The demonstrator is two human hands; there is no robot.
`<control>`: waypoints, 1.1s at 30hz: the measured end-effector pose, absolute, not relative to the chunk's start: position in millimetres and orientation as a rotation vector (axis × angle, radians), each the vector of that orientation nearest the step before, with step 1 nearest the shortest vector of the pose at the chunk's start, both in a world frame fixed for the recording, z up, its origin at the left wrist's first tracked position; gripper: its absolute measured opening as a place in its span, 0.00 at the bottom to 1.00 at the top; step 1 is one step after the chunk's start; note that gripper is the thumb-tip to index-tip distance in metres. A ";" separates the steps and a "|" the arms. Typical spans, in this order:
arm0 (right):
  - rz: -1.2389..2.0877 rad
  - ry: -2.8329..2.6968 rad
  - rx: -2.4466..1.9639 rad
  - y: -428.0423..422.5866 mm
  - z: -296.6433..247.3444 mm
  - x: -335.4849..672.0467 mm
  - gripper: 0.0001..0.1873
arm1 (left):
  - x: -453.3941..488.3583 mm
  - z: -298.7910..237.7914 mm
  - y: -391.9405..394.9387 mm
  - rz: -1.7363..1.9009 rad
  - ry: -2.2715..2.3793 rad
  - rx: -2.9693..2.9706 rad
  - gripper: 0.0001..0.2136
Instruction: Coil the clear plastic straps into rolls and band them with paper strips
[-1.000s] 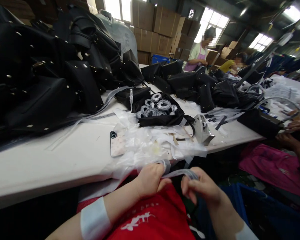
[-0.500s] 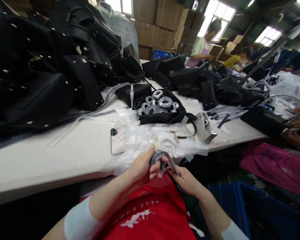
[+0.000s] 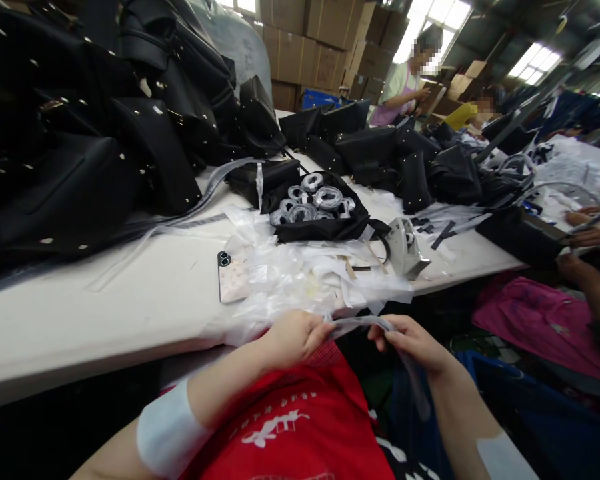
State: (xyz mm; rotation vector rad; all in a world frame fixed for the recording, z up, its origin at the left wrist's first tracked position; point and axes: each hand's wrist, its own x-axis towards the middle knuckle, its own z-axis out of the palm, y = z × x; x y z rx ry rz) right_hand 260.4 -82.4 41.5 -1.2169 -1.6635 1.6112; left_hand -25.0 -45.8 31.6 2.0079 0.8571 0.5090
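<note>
A strap in clear plastic wrap (image 3: pixel 355 323) stretches between my two hands in front of the table's edge. My left hand (image 3: pixel 300 337) is closed around one part of it, and any coil inside that fist is hidden. My right hand (image 3: pixel 413 339) pinches the strap farther along, and a loose end hangs below it, blurred. Beyond my hands, several wrapped strap coils (image 3: pixel 329 197) lie in an open black bag (image 3: pixel 320 230). Crumpled clear plastic (image 3: pixel 285 280) and paper scraps cover the table's near edge.
A phone (image 3: pixel 233 277) lies left of the plastic, and a tape dispenser (image 3: pixel 405 250) stands to its right. Black handbags (image 3: pixel 85 180) are heaped at left and along the back. A blue crate (image 3: pixel 520 413) is below right. A co-worker's hands (image 3: pixel 587 233) are at far right.
My right hand has moved right and slightly up, drawing out a length of strap. My left hand has turned over and closed; the coil seen around its fingers is now hidden.
</note>
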 end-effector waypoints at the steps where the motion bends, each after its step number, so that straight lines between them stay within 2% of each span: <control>1: 1.587 -1.706 -1.308 -77.0 36.8 264.1 0.22 | -26.3 38.7 -47.0 0.475 0.825 1.861 0.29; 4: 1.601 -1.816 -1.450 -71.3 18.5 263.7 0.24 | -33.1 52.2 -44.8 0.407 0.721 1.351 0.32; 8: 1.676 -1.865 -1.405 -75.4 1.6 259.8 0.23 | -42.0 47.4 -34.4 0.435 0.661 0.848 0.33; 11: 1.692 -1.757 -1.373 -75.9 -3.6 259.7 0.24 | -47.6 44.2 -23.5 0.539 0.645 0.663 0.33; 14: 1.495 -1.723 -1.448 -78.3 -8.2 248.6 0.23 | -49.4 51.4 -11.3 0.698 0.616 0.538 0.33; 17: 1.452 -1.744 -1.473 -89.4 -9.6 216.2 0.21 | -37.7 57.1 -1.7 0.936 0.595 0.496 0.28; 20: 1.815 -1.714 -1.141 -101.9 2.7 176.8 0.23 | -11.5 45.2 -1.2 1.245 0.750 0.787 0.19; 22: 2.004 -1.528 -0.910 -101.5 18.2 161.6 0.23 | 4.6 29.6 -7.7 1.299 0.948 1.212 0.13; 27: 1.955 -1.030 -0.799 -74.3 48.8 173.0 0.17 | 5.8 13.1 -30.6 0.802 1.025 2.082 0.08; 30: 2.004 -0.930 -0.874 -65.7 52.0 184.8 0.15 | -6.5 22.6 -38.1 0.557 0.975 2.276 0.11; 33: 2.056 -0.908 -0.871 -65.4 45.2 189.3 0.13 | -13.3 30.7 -39.8 0.458 1.046 2.265 0.14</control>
